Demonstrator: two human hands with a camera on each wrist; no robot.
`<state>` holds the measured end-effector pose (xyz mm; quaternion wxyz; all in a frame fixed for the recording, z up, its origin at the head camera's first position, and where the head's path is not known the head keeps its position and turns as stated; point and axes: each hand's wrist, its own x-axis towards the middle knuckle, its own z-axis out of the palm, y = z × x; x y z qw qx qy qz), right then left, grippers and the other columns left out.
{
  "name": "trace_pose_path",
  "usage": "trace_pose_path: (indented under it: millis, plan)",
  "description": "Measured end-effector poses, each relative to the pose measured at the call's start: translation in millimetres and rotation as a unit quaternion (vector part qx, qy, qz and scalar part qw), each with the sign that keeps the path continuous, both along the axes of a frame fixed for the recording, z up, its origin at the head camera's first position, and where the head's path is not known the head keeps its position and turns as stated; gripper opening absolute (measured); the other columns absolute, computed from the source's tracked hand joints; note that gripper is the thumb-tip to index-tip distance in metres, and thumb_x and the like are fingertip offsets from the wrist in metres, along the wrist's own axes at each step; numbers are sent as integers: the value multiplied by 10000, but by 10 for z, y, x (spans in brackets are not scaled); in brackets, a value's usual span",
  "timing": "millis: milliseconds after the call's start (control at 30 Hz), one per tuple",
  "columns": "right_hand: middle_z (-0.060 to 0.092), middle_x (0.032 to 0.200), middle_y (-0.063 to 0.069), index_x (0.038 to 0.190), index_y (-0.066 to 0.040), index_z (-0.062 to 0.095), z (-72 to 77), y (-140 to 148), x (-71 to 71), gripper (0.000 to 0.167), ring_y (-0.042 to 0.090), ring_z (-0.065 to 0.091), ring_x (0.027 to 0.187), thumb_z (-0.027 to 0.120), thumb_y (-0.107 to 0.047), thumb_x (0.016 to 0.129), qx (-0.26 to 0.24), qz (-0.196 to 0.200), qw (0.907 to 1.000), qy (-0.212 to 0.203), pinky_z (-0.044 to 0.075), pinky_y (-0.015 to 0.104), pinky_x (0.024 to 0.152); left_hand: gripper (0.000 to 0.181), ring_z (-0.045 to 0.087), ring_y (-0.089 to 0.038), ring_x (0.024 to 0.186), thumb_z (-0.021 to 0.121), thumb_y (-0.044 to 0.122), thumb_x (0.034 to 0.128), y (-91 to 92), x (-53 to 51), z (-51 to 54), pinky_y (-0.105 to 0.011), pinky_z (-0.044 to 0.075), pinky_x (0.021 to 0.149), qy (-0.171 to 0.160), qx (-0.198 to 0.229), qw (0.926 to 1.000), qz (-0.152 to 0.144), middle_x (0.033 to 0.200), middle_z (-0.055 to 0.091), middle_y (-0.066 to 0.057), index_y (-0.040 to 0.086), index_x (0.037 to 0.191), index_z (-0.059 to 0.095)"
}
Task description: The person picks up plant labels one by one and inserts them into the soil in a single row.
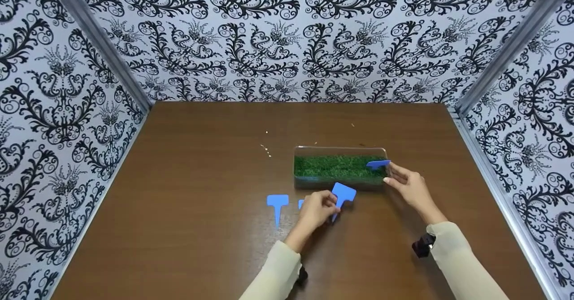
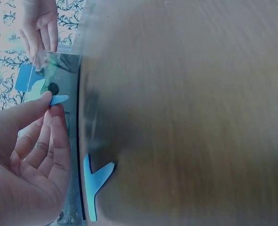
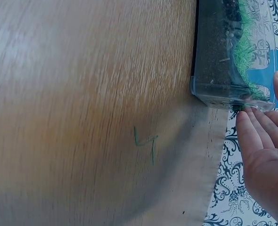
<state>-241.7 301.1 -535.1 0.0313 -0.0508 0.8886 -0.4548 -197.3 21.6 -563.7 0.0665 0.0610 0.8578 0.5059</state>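
Pale sleeves [image 1: 274, 271] nearest; left hand [image 1: 317, 209] pinches a blue T-shaped tag [image 1: 344, 193] just in front of the clear box [image 1: 329, 184] of grass [image 1: 329, 167], right hand [image 1: 412, 190], straight-fingered, touches the box's right end (second tag [image 1: 378, 163] stands in grass there).

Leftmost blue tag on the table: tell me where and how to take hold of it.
Probably pinch the leftmost blue tag across its wide head, reaching down from the left: it lies flat, its stem tapers to a point, and the left hand is on its right.
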Motion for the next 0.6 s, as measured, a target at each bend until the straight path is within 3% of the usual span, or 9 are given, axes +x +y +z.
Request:
trace_pose_path:
  millis: [367, 600]
  plan:
    - [468, 1469, 261, 1471, 21, 433, -5, 3, 2, 561, 404, 507, 1333, 633, -170, 983, -173, -10, 9998, -51, 488, 140, 946, 48, 709, -98, 745, 770, 127, 865, -50, -54, 116, -205, 544, 685, 659, 57, 9977, 164, 840, 764, -27, 102, 880, 731]
    - [469, 1470, 258, 1468, 21, 438, -12, 5, 8, 565, 402, 508, 1332, 638, -185, 981, -269, -30, 9996, -54, 470, 81, 911, 58, 717, -98, 774, 741, 185, 900, -78, -82, 222, -229, 557, 708, 811, -93, 9963, 251, 861, 762, -5, 129, 910, 728]
